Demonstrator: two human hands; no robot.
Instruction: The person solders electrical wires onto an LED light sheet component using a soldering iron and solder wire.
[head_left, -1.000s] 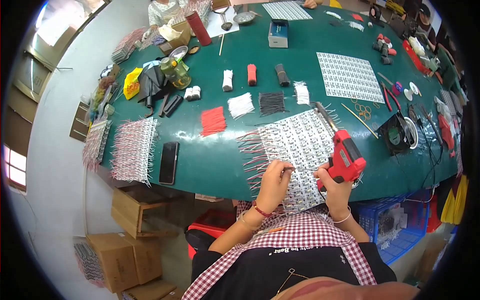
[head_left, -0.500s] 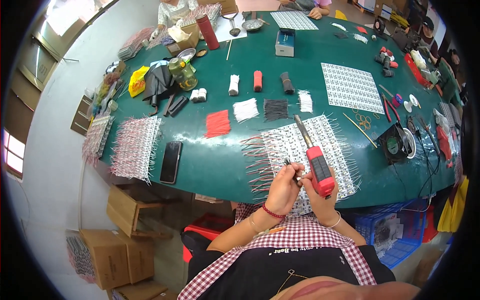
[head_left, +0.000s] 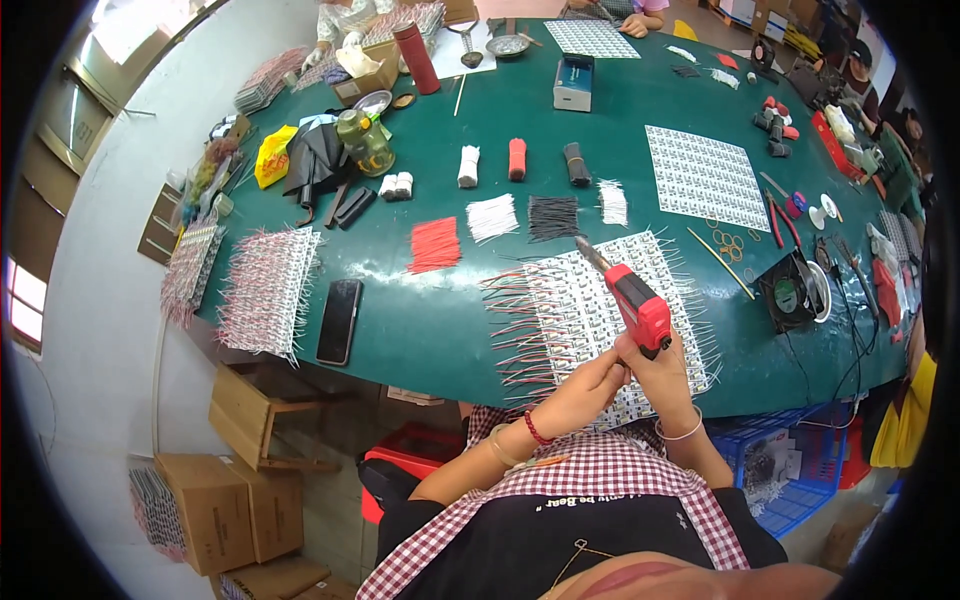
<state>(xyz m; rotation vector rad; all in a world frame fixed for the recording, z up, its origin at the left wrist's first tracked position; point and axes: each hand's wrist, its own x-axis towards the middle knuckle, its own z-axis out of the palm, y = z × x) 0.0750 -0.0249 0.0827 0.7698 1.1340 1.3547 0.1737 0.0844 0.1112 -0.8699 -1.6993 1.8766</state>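
My right hand (head_left: 664,378) is wrapped round the grip of a red and black soldering gun (head_left: 638,303). Its metal tip points up and away to the left, over a white circuit board panel (head_left: 572,318). Red, black and white wires stick out along the panel's left side, and thin wires fringe its right edge. My left hand (head_left: 590,388) is closed, its fingertips meeting my right hand below the gun; what they pinch is hidden. Beyond the panel lie loose piles of red wires (head_left: 434,245), white wires (head_left: 491,218) and black wires (head_left: 553,218).
A phone (head_left: 340,320) and a wired panel stack (head_left: 266,292) lie on the left. Bundled wires stand farther back. To the right are a bare panel (head_left: 706,178), red pliers (head_left: 781,218) and a small black fan (head_left: 786,290). Other people sit across the green table (head_left: 460,320).
The soldering gun has tilted further left and dropped nearer to me. My left hand has shifted slightly right and down, and the dark wire ends seen in its fingers are now hidden.
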